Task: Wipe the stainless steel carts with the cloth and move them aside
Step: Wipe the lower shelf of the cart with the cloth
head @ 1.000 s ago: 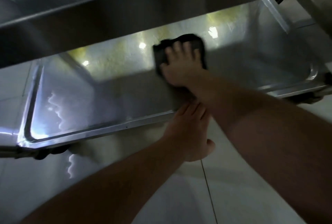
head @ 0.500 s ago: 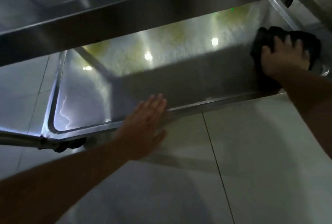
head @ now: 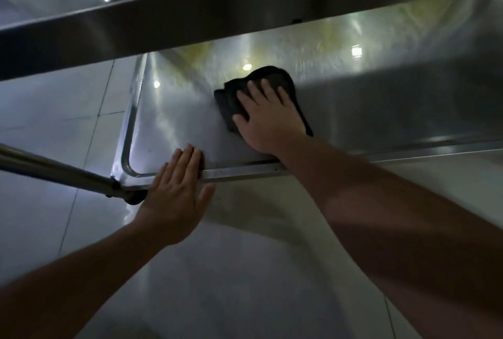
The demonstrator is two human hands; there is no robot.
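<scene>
The right hand is pressing flat on a dark cloth, fingers straight and a bit spread, not curled round it. The cloth is lying bunched on the lower shelf of the cart, approx. in the middle-left part of the shelf, and is showing out past the fingertips and on the left side of the hand. A small part of the cloth is also showing at the right side of the wrist.

The left hand is lying open w/ fingers straight and close together, holding nothing. Its fingertips are resting on the front rim of the shelf, near the front-left corner, and the palm is hanging over the floor. The two hands are near each other but not touching.

The shelf is shining steel w/ a raised rim and a rounded corner; light spots and yellowish reflections are showing on its far part. A steel tube is coming in from the left edge and is meeting the cart at the front-left corner. Just under this joint a dark round part is showing, prob. a wheel, but I cannot tell for sure. The upper shelf is crossing the top of the view. The floor is of pale tiles.
</scene>
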